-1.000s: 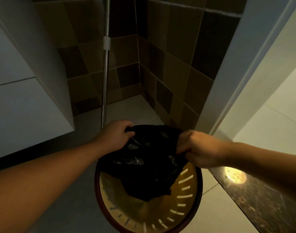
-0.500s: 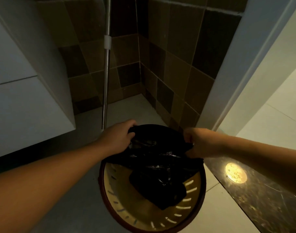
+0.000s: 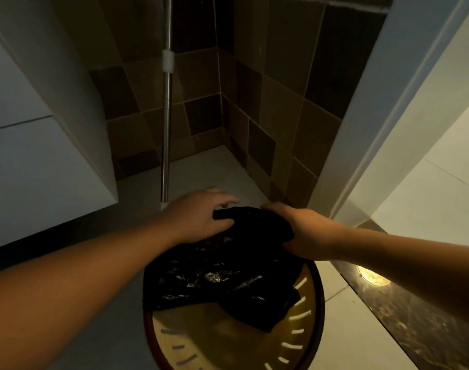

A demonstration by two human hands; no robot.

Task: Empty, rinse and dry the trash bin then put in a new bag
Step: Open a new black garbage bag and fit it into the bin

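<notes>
A round trash bin (image 3: pixel 314 319) with a dark red rim and a slotted yellowish inner wall stands on the floor below me. A black plastic bag (image 3: pixel 228 279) is draped over its far rim and hangs into the opening. My left hand (image 3: pixel 198 217) holds the bag's top edge on the left, thumb under a fold and fingers partly spread above. My right hand (image 3: pixel 308 231) grips the bag's edge at the far right of the rim. The bin's bottom is hidden by the bag and the frame edge.
A white cabinet (image 3: pixel 41 145) overhangs at left. A metal pole (image 3: pixel 166 124) leans in the brown-tiled corner behind the bin. A white door frame (image 3: pixel 388 116) rises at right, with a dark stone threshold (image 3: pixel 414 316) and a lamp's reflection (image 3: pixel 372 277) beside the bin.
Both hands have pushed the bag farther and lower over the bin's far rim. The bag now covers more of the opening, and my left fingers have loosened and spread.
</notes>
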